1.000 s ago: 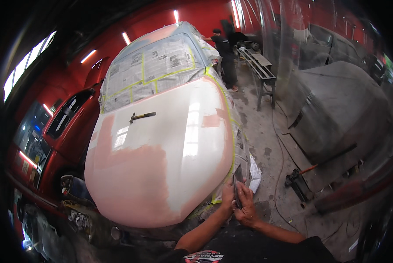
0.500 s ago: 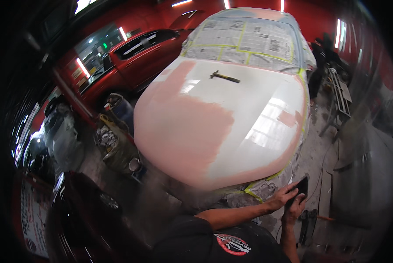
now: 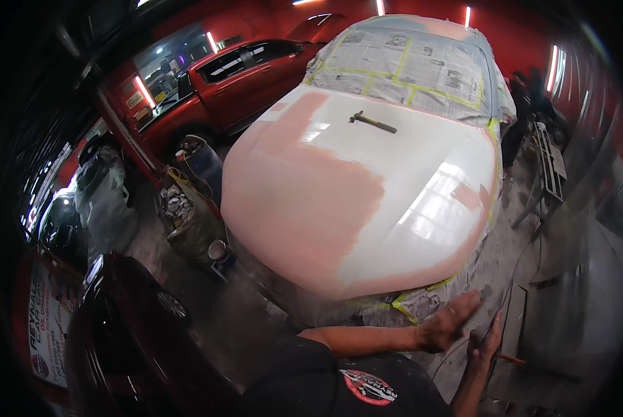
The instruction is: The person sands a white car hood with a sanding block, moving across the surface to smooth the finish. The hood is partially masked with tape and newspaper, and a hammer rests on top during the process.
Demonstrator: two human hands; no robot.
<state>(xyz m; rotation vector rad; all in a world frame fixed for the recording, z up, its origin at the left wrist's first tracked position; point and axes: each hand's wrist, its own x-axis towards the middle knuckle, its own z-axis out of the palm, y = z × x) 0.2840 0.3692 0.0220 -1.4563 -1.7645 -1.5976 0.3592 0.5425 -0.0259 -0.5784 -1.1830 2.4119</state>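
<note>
My left hand (image 3: pixel 452 323) is smeared by motion just off the front right corner of the hood, palm side hidden. A small greyish piece (image 3: pixel 486 292) shows by its fingertips, too blurred to name. Lower and to the right is my right hand (image 3: pixel 486 339), apart from the left, fingers stretched upward and seen nearly edge-on. Nothing can be made out in its grip, though a dark patch lies by its thumb. Ahead of me, the white car hood (image 3: pixel 408 167) carries broad pink patches (image 3: pixel 304 208). A hammer (image 3: pixel 372 123) rests near its rear edge.
Taped newspaper (image 3: pixel 395 66) covers the windshield. At left are a red pickup (image 3: pixel 235 90), a stuffed sack (image 3: pixel 190 222), a blue drum (image 3: pixel 203 160) and a dark car (image 3: pixel 137 333). A metal stand (image 3: pixel 547 163) and a cable (image 3: pixel 509 292) lie to the right.
Both hands were together on a dark flat rectangular piece; now they are apart, and the left is blurred. My view has swung slightly left, so the car sits farther right.
</note>
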